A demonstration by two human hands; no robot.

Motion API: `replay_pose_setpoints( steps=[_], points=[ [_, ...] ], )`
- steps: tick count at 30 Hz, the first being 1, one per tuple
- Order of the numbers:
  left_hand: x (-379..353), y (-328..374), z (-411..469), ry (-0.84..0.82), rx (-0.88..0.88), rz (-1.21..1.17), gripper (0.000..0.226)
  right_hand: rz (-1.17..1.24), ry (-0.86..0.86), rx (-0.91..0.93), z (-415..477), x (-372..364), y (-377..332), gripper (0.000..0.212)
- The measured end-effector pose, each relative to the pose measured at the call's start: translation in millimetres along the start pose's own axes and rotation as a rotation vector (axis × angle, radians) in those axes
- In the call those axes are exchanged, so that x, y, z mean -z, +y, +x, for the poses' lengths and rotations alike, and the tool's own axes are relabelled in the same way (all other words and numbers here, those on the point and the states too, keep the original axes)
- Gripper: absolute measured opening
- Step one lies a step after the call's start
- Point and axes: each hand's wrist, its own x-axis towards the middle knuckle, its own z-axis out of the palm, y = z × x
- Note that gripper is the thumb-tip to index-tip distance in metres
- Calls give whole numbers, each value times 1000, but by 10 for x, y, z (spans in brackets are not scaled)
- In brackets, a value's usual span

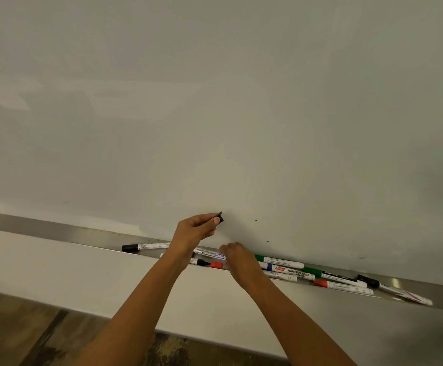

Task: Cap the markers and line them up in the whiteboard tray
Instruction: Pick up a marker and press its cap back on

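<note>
A metal whiteboard tray (pixel 56 231) runs from left to lower right below the board. My left hand (pixel 194 232) is raised above it, pinching a small black cap (pixel 220 217) between thumb and fingers. My right hand (pixel 241 262) reaches down into the tray among the markers; whether its fingers hold one is hidden. A black-capped marker (pixel 146 247) lies alone at the left. A silver marker (pixel 210 253) and a marker with a bare black tip beside a red cap (pixel 216 264) lie between my hands. To the right lie a green marker (pixel 278 261) and a blue-ended whiteboard marker (pixel 289 270).
Further right in the tray lie another green-capped marker (pixel 334 275), a red-capped marker (pixel 347 287), a loose black cap (pixel 368 281) and a white marker (pixel 410 297). The whiteboard (pixel 215 101) carries a few small black specks. A white ledge (pixel 69 273) fronts the tray, with wood floor (pixel 17 334) below.
</note>
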Motion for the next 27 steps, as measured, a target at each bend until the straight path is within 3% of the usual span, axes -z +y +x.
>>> replay_pose_setpoints(
  steps=[8, 12, 15, 19, 27],
  points=[
    [111, 91, -8, -40, -42, -82, 14, 272, 414, -36, -408, 313, 100, 42],
    [61, 92, -19, -67, -44, -86, 13, 710, 584, -214, -656, 642, 149, 29],
    [-24, 81, -34, -99, -40, -70, 13, 1155, 574, -333, -763, 894, 186, 20],
    [-174, 81, -51, -136, -34, -69, 12, 1597, 529, -323, -823, 1151, 237, 18],
    [-354, 109, -100, -182, -46, -31, 11, 1700, 567, -301, -932, 1257, 320, 25]
  ],
)
